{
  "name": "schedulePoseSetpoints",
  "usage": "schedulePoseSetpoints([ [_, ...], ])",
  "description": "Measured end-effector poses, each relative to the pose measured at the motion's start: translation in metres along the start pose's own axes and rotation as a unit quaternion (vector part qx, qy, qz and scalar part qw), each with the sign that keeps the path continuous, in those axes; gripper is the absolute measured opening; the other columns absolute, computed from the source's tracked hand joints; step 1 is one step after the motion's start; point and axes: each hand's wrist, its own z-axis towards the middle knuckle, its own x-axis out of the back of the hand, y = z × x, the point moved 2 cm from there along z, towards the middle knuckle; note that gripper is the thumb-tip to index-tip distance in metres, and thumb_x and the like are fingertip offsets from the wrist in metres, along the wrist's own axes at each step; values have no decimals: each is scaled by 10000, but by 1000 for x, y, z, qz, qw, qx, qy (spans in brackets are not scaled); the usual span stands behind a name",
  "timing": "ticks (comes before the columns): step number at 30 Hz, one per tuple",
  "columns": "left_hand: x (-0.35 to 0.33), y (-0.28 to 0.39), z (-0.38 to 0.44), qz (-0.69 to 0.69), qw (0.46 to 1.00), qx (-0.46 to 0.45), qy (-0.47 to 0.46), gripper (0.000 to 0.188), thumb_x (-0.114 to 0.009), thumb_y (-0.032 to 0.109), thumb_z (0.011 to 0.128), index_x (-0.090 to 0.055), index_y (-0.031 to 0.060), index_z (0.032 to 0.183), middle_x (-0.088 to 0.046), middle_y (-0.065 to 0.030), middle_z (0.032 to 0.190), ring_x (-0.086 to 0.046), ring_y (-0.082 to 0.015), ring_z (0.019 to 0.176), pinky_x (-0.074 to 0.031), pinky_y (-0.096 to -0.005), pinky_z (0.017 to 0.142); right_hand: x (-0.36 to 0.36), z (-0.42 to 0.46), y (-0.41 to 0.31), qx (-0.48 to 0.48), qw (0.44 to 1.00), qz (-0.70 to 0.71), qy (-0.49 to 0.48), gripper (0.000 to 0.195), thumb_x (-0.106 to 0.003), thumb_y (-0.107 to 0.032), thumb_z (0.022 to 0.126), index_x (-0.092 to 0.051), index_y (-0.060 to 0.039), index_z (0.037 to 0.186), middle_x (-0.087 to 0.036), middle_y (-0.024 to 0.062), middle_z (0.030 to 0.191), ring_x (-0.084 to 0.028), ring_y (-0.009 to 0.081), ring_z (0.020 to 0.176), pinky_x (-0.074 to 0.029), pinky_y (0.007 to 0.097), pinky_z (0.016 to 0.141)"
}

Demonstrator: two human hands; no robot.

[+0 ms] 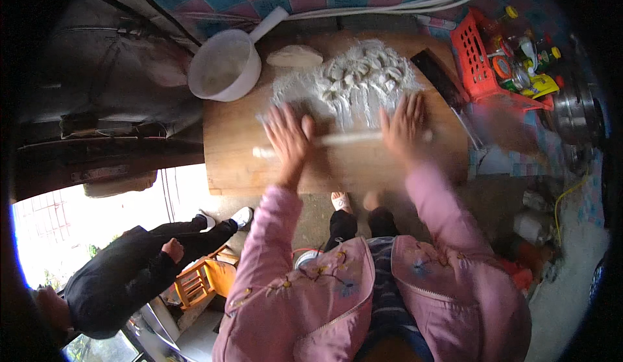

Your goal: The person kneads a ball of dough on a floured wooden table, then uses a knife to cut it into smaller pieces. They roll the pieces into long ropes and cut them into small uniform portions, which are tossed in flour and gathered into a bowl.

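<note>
A long pale rope of dough (351,139) lies across the wooden board (233,133), one end showing beyond each hand. My left hand (288,135) is flat over its left part, palm down with the fingers apart. My right hand (404,126), somewhat blurred, lies palm down over the right part with its fingers spread. Just beyond my hands, several small cut dough pieces (362,72) sit in scattered white flour (297,89). A larger flattened lump of dough (294,56) rests behind them, towards the wall.
A white long-handled plastic scoop (249,65) stands at the board's back left. To the right lies a dark-bladed cleaver (438,77) near a red plastic basket (474,60) of bottles and jars. On the left are a person in black (117,279) and a wooden chair (219,277).
</note>
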Motion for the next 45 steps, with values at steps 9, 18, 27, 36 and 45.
schedulePoseSetpoints([
  [9, 69, -31, -150, 0, 981, -13, -194, 812, -565, 382, 939, -265, -23, 1576, -245, -305, 1618, -214, -462, 1513, -121, -580, 1236, 71, -129, 39, 103, 982, 60, -145, 773, -559, -391, 985, -319, 143, 1488, -316, 375, 1545, -255, 498, 1481, -184, 569, 1222],
  [18, 15, -71, 0, -14, 997, -24, -65, 661, -406, 440, 1054, -392, -39, 1510, -393, -277, 1553, -354, -425, 1453, -227, -523, 1218, 23, 19, 32, 43, 997, -2, -60, 717, -528, -397, 1013, -361, 132, 1466, -371, 365, 1519, -333, 487, 1445, -238, 550, 1210],
  [27, 20, -74, -52, 28, 995, 0, -97, 708, -438, 423, 1026, -321, -36, 1552, -350, -252, 1591, -312, -422, 1479, -198, -574, 1213, 42, -11, 45, 73, 987, -2, -146, 731, -564, -365, 992, -348, 138, 1477, -316, 351, 1561, -280, 488, 1474, -166, 575, 1226],
  [36, 52, -58, -122, 15, 988, -24, -155, 750, -398, 480, 1009, -291, 3, 1577, -284, -248, 1624, -234, -421, 1516, -111, -586, 1228, 99, -112, 53, 159, 958, 108, -214, 850, -673, -352, 900, -315, 139, 1494, -300, 358, 1559, -240, 494, 1491, -175, 614, 1209],
  [45, 2, 98, -15, -262, 947, -106, -156, 705, -524, 434, 974, -389, 20, 1528, -378, -229, 1569, -318, -391, 1473, -179, -532, 1222, 13, 2, -38, 226, 956, 140, -125, 673, -547, -265, 940, -383, 105, 1477, -348, 346, 1546, -250, 480, 1493, -146, 550, 1241],
])
